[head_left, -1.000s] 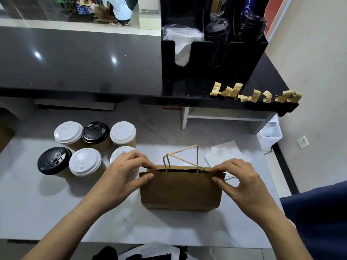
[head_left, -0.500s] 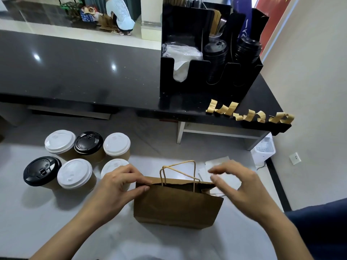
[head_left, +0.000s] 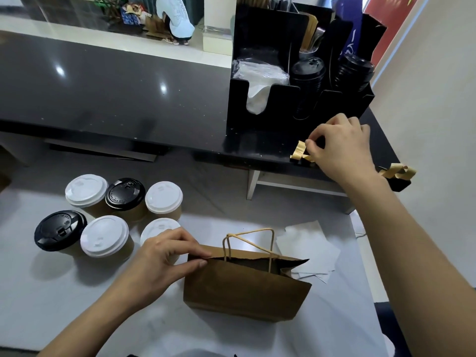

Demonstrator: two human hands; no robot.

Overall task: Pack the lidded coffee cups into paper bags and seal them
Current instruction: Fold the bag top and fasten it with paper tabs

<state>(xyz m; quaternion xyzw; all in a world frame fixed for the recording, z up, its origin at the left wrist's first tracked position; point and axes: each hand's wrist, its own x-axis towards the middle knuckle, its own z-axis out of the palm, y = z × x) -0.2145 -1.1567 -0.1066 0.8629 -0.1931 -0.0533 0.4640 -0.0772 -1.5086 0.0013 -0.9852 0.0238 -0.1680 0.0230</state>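
White table (head_left: 64,292) is carrying the brown paper bag (head_left: 244,289), standing upright near the front edge, right of six lidded cups (head_left: 104,235). Left hand (head_left: 164,261) is pinching the bag's top left corner. Right hand (head_left: 340,148) is pinching a kraft tape strip (head_left: 298,150) on the black counter edge (head_left: 128,99).

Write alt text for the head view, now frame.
A person's left hand pinches the top edge of a brown paper bag while the right hand pinches a tape strip on the black counter's edge; six lidded cups stand left.
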